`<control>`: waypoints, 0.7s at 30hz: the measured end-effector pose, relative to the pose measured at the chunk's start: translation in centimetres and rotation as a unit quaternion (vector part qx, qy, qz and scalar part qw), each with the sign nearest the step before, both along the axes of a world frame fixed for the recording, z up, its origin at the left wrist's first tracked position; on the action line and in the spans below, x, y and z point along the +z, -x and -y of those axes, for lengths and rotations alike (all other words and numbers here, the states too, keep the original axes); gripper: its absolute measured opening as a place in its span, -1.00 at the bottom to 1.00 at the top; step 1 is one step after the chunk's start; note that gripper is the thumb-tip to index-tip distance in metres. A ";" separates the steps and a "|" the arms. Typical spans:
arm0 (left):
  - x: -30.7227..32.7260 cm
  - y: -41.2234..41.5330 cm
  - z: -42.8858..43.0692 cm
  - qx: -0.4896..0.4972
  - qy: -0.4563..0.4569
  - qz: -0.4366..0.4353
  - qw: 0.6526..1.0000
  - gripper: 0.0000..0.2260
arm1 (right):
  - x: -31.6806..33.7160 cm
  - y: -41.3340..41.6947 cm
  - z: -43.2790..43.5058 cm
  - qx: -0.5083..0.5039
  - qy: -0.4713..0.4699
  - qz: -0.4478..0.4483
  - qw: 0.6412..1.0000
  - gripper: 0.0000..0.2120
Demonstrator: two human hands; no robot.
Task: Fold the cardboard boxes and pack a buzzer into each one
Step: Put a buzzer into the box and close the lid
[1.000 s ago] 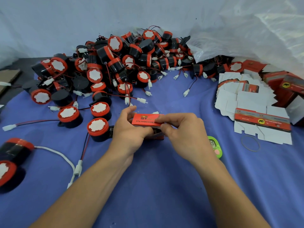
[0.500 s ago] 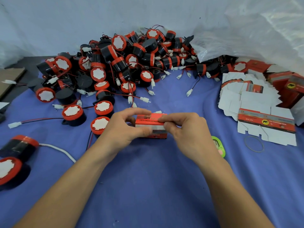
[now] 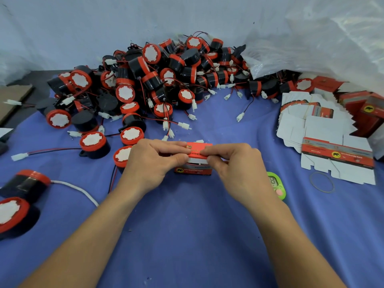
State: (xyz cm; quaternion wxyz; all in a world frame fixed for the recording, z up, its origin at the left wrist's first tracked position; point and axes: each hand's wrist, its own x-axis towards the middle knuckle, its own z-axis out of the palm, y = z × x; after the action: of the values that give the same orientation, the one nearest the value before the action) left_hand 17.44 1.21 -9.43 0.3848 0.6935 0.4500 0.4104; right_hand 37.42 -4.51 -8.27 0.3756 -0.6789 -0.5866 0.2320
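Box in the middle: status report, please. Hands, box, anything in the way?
Left hand, right hand: both pinch the top flap of the box. Box on the cloth, white gap under flap. Buzzer beside left hand, not blocking.

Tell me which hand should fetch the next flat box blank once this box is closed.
Right, probably. The stack of flat white-and-red cardboard blanks lies on the right hand's side of the small red cardboard box; the left hand would have to cross over. Both hands pinch the box's lid.
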 end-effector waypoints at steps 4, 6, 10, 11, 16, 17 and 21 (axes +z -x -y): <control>0.1 0.0 0.4 0.016 -0.097 -0.079 0.992 -0.72 | 0.1 0.0 0.1 0.001 -0.002 0.010 1.000 -0.80; 0.2 0.0 0.6 0.018 -0.126 -0.108 0.986 -0.72 | 0.1 0.0 0.1 0.001 0.001 0.014 1.000 -0.80; 1.1 0.8 0.3 -0.014 -0.097 -0.156 0.983 -0.61 | 0.0 -0.1 -0.1 -0.004 0.008 0.012 1.000 -0.78; 1.2 1.0 0.2 -0.019 -0.086 -0.172 0.981 -0.54 | 0.0 -0.1 -0.2 -0.004 0.010 0.009 1.000 -0.78; 0.5 0.5 0.7 -0.002 -0.135 -0.168 0.976 -0.49 | -0.2 -0.1 -0.2 0.000 0.004 -0.005 1.000 -0.74; 0.3 0.4 0.7 -0.001 -0.141 -0.166 0.976 -0.51 | -0.3 0.0 -0.2 0.000 -0.002 -0.004 1.000 -0.74; 0.0 0.4 0.5 0.004 -0.118 -0.144 0.983 -0.56 | -0.5 0.1 -0.2 -0.009 -0.026 -0.011 1.000 -0.75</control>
State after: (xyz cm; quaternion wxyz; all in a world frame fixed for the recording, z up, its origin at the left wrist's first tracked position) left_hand 17.02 0.68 -9.40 0.2300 0.7839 0.4522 0.3578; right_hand 37.33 -4.35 -8.75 0.4017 -0.6718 -0.5818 0.2210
